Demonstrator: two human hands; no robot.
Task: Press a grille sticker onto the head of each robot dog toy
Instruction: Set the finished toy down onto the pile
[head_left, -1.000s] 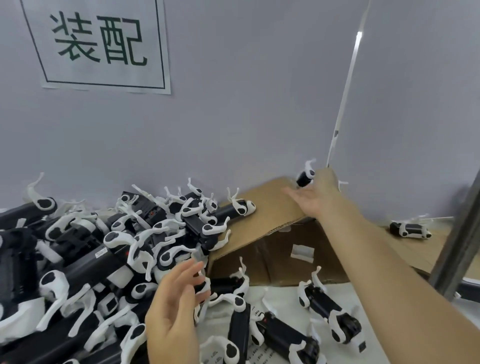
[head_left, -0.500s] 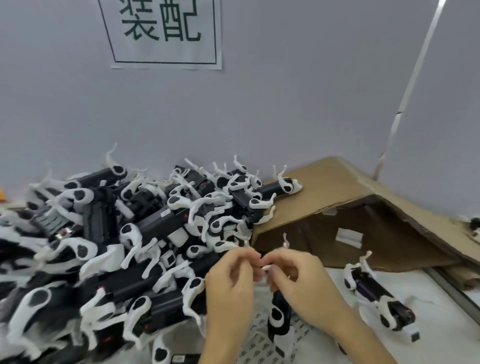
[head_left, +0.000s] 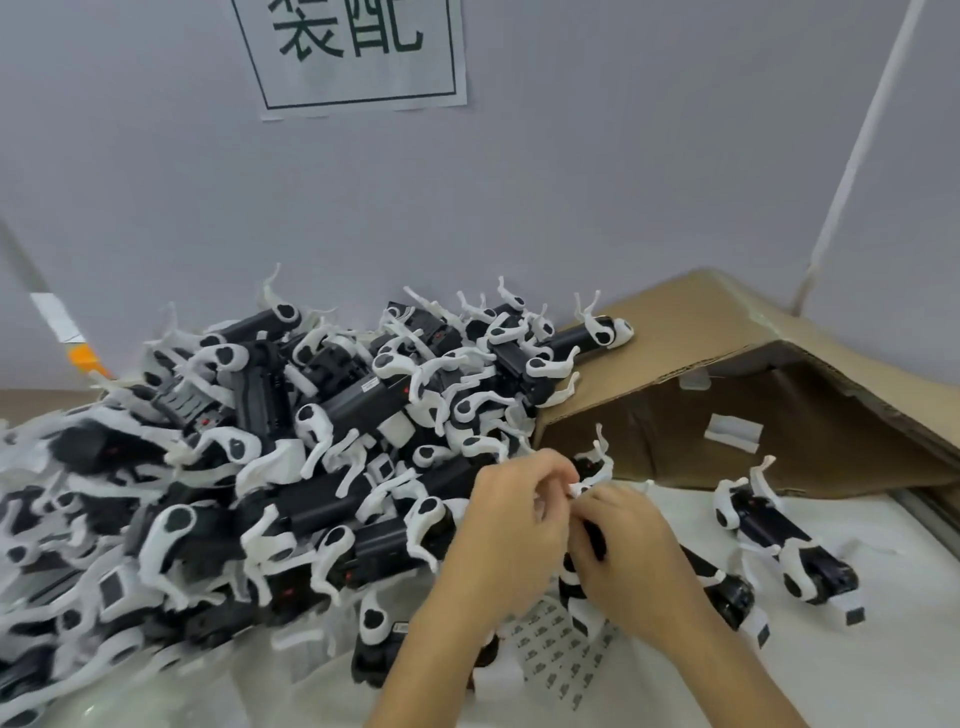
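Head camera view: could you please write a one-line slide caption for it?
Both hands, left hand and right hand, pinch a toy dog beside the toy pile, above a sticker sheet.

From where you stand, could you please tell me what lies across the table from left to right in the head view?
Pile of robot dog toys → left hand → right hand, both at one toy → lone robot dog toy → cardboard box behind it.
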